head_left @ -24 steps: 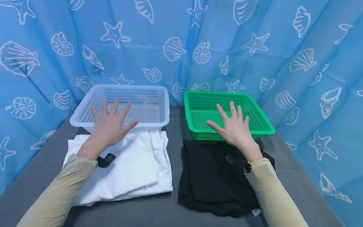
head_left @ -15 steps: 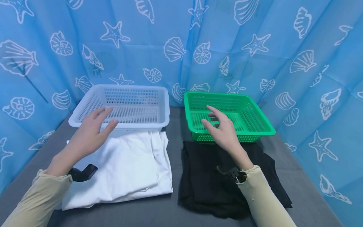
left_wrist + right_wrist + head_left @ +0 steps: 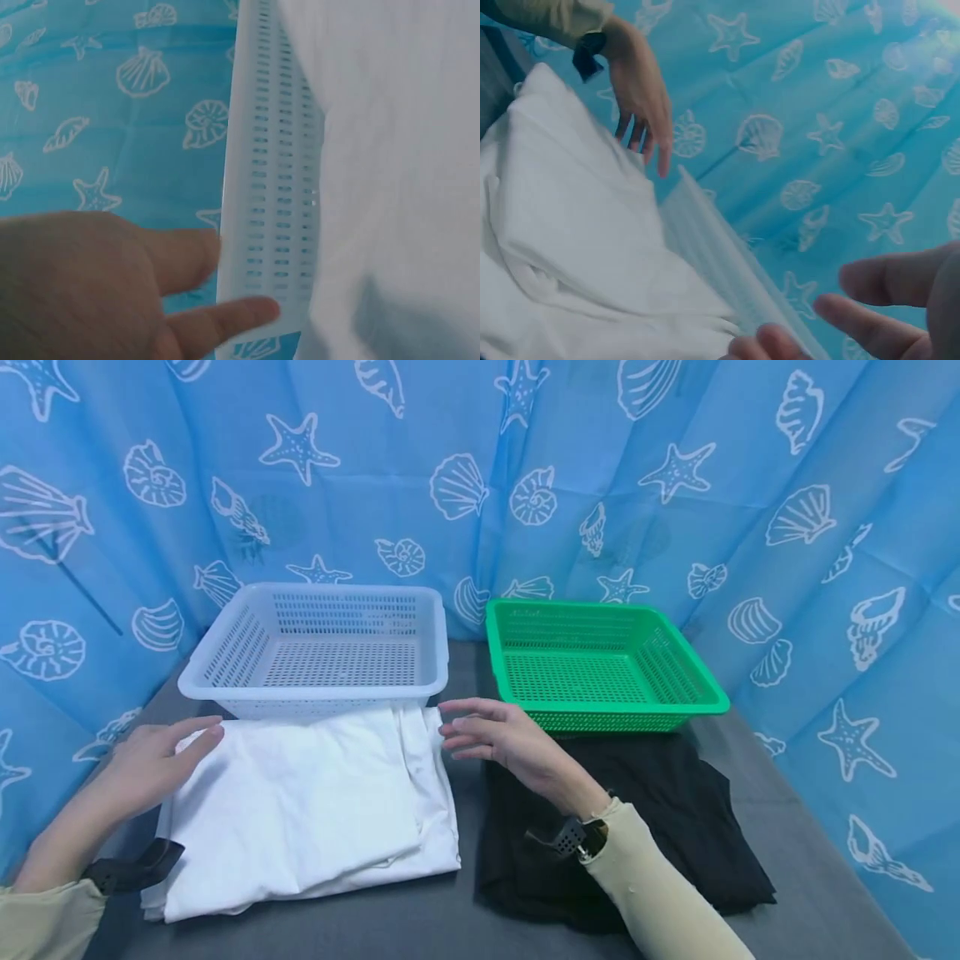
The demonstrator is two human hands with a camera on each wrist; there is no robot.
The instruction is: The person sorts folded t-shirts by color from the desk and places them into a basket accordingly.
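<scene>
Landmark: folded white cloth (image 3: 300, 810), lying on the grey bench (image 3: 465, 927), nearest the person.

Left hand (image 3: 153, 760) sits at the cloth's far-left corner, fingers straight and relaxed, tips at or on the edge. From the left wrist view I can't tell if they actually touch. No grip on anything.

Right hand (image 3: 498, 739) hovers just past the cloth's far-right corner, fingers loosely extended, nothing pinched. It hangs partly over the black cloth (image 3: 637, 827), which lies right of the white one with a strip of bench between them.

Cloth itself: thin, soft, folded into a rough rectangle of several layers. The right edge shows loose, uneven folds, and the near-right corner has a layer peeking out. Limp, so no stiffness to rely on.

Risks as I see them:
- A grab at the top layer only could open the fold and leave the lower layers trailing on the bench.
- Uneven lift between the two hands could let the stack sag in the middle and slide apart.
- The far edge touches or tucks under the white basket (image 3: 322, 643). A pull could drag or snag on its rim.
- The right hand is close to the black cloth and could catch it too.

Beyond the white cloth: the white basket straight behind it, the green basket (image 3: 600, 664) to the right of that, then the blue shell-print curtain (image 3: 480, 468).
</scene>
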